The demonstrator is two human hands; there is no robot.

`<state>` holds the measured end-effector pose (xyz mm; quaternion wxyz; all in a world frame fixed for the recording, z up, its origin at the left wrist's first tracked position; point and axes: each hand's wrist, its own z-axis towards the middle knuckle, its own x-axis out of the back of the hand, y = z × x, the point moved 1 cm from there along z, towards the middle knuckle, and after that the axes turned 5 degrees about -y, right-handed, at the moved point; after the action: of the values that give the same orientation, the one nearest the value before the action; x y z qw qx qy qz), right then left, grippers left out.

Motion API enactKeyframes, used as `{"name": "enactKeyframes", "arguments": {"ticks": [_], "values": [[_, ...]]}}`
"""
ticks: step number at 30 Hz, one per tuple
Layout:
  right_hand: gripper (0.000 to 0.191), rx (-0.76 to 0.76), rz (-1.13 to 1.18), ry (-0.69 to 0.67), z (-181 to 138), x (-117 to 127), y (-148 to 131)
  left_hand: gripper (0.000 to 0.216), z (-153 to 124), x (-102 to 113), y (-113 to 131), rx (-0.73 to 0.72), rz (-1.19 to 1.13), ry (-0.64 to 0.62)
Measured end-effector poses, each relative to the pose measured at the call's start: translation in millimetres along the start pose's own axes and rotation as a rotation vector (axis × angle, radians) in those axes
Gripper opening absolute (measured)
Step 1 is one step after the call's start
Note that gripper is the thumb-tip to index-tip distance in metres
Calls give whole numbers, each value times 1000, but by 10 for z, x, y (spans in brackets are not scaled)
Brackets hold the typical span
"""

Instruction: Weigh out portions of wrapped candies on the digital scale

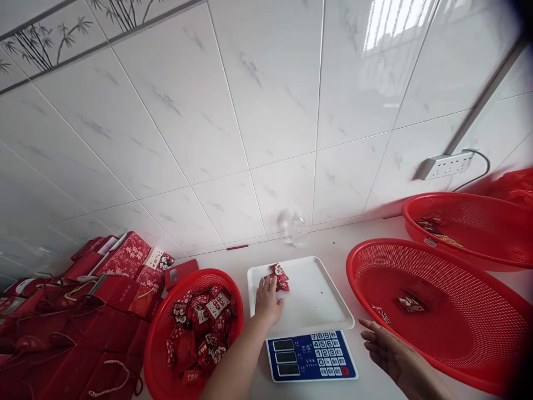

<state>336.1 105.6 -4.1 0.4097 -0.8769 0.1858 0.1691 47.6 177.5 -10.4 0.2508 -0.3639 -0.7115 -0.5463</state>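
Observation:
My left hand (pixel 267 304) reaches over the white weighing tray (pixel 316 294), its fingers extended and its thumb apart. The fingertips touch a few small red candy packets (pixel 280 272) at the tray's left side, partly hiding them. In front of the tray is the scale's blue keypad panel (pixel 312 355), its displays dark. My right hand (pixel 389 355), held between the scale and a large red basket (pixel 441 350), has its fingers stretched out and holds nothing. Inside that basket lie a dark red packet (pixel 411 303) and a smaller one (pixel 381 314) near the rim.
Left of the scale stands a red basket (pixel 152 339) full of wrapped packets (pixel 204 322). Red gift boxes and bags (pixel 83 322) crowd the far left. Another red basket (pixel 478 222) sits at the back right, below a power strip (pixel 447 165). A clear plastic object (pixel 297 229) is by the wall.

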Motion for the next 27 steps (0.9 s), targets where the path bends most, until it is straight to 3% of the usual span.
{"name": "enactKeyframes", "arguments": {"ticks": [5,10,14,17,21,27], "values": [[43,3,-100,-31,-63,-139,-11,60,-88,-53,-3,-19,1,-28],[42,-32,-96,-59,-63,-159,19,51,-428,-166,-17,-144,-170,-49],[41,-78,-88,-73,-62,-193,53,46,-644,-68,-151,-135,-246,129],[42,-100,-100,-88,-73,-253,50,39,-650,190,-342,-102,-165,331],[44,-111,-136,-102,-83,-328,27,29,-532,708,-654,12,15,517],[49,-156,-226,-149,70,-402,32,29,-340,1548,-1216,246,132,552]]}}
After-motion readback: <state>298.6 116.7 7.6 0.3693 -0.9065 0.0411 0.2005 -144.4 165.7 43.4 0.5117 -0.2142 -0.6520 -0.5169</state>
